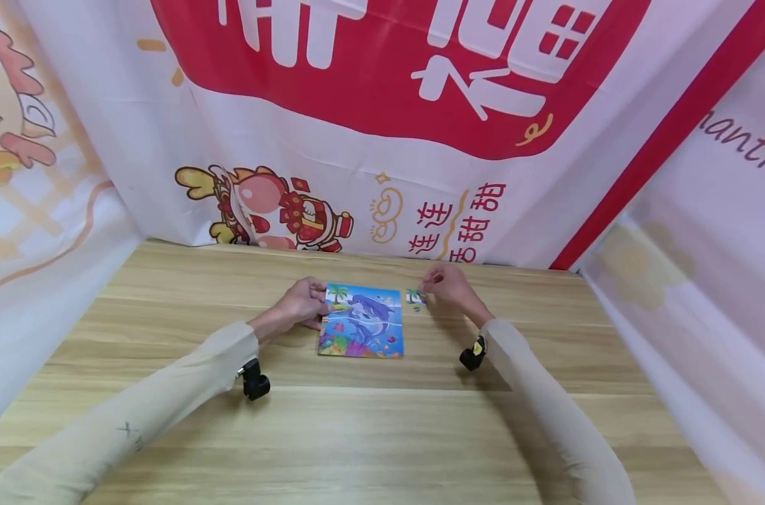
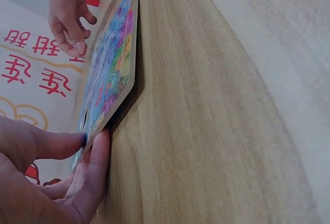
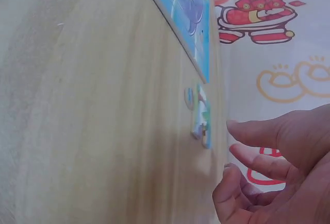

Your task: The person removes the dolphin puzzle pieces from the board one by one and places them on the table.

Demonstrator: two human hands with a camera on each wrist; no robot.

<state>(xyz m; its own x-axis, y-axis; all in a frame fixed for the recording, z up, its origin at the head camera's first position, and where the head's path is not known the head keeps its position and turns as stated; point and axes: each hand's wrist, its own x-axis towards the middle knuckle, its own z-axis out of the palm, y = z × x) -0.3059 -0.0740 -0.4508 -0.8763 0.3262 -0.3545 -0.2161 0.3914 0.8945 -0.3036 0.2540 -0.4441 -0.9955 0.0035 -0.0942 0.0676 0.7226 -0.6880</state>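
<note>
A dolphin jigsaw puzzle (image 1: 364,335) in a thin flat board lies on the wooden table. My left hand (image 1: 300,303) pinches its left edge, thumb (image 2: 64,145) on top and fingers underneath. That edge is tipped up a little off the wood in the left wrist view. Just right of the board lie a palm-tree puzzle piece (image 1: 414,296) and a smaller loose piece (image 1: 416,308). My right hand (image 1: 448,284) hovers beside these pieces. Its thumb and loosely bent fingers (image 3: 260,165) stand apart, with nothing visible between them.
The wooden table (image 1: 369,435) runs back to a white printed cloth (image 1: 332,126) hanging close behind the board and hands. More cloth hangs at the left and right sides. A small black camera mount (image 1: 254,380) sits on the left wrist, another (image 1: 472,355) on the right.
</note>
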